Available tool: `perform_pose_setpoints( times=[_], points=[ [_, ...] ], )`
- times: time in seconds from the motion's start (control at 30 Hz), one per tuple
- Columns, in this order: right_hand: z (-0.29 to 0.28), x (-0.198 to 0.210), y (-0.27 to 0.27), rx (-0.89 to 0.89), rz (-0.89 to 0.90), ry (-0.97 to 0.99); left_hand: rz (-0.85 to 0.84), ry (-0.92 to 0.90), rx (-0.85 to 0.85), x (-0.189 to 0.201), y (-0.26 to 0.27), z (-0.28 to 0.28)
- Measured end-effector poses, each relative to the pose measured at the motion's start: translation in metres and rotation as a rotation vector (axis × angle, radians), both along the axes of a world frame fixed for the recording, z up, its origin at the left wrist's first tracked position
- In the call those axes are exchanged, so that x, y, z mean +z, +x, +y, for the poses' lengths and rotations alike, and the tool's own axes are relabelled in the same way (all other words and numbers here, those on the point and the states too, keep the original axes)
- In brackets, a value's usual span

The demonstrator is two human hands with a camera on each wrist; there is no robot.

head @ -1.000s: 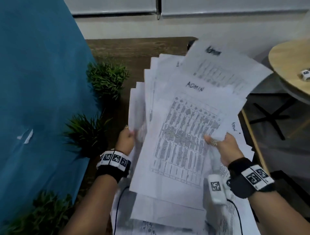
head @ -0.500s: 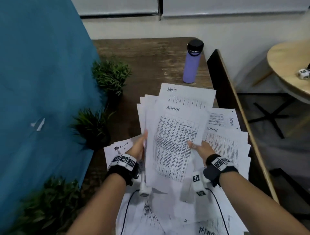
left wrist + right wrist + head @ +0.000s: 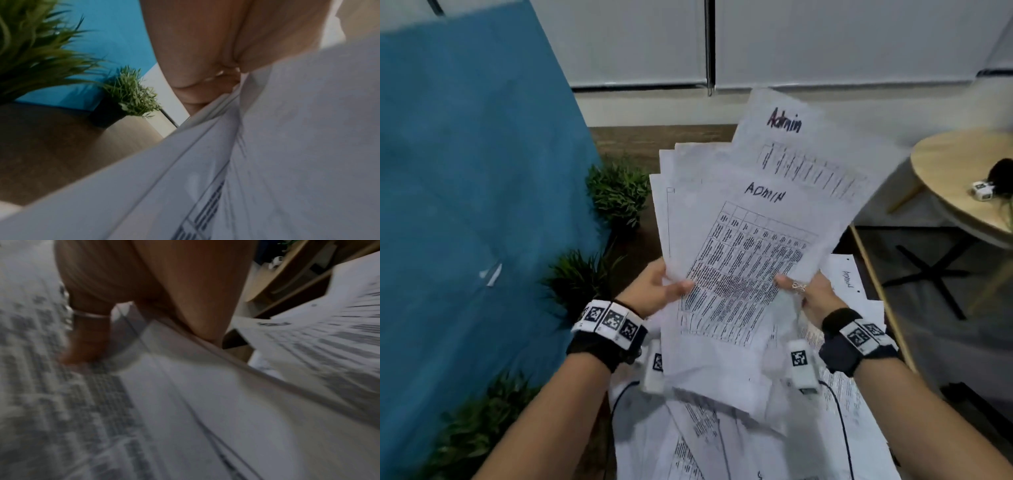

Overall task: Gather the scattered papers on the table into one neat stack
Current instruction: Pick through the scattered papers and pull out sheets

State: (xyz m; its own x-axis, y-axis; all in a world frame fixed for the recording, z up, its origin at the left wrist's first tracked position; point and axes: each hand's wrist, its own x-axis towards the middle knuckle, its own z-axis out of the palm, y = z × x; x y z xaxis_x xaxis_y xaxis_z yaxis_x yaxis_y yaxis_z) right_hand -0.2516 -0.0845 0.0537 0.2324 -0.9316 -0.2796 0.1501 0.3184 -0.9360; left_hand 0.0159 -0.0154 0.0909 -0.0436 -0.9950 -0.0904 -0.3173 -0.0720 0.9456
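Note:
A loose sheaf of printed papers (image 3: 750, 246), the top ones marked "Admin", is held up above the table, fanned and tilted to the right. My left hand (image 3: 661, 291) grips its left edge, thumb on the front sheet. My right hand (image 3: 808, 294) pinches the right edge, thumb with a ring on top. In the left wrist view the fingers (image 3: 197, 91) curl behind the sheets (image 3: 267, 162). In the right wrist view the thumb (image 3: 86, 337) presses on the printed page (image 3: 61, 402). More papers (image 3: 722, 438) lie spread on the table below and to the right (image 3: 849, 284).
A blue partition (image 3: 465, 205) borders the wooden table (image 3: 640, 144) on the left, with small potted plants (image 3: 619, 192) along it. A round wooden side table (image 3: 962, 178) stands at the right beyond the table's edge. A dark cable (image 3: 839, 421) runs over the lower papers.
Both hands lowered the sheaf to the table half a second ago and have now lifted it again. The purple bottle seen then is now hidden behind the sheets.

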Motion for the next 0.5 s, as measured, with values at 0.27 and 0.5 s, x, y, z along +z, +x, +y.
perform_pose_setpoints(
  times=[0.27,0.5],
  points=[
    [0.02,0.06,0.014,-0.161,0.124,-0.433,-0.296,-0.475,0.39,0.011,-0.023,-0.001],
    [0.032,0.024,-0.004,-0.121,0.102,-0.291,-0.066,-0.345,0.419,-0.027,-0.029,0.008]
  ],
)
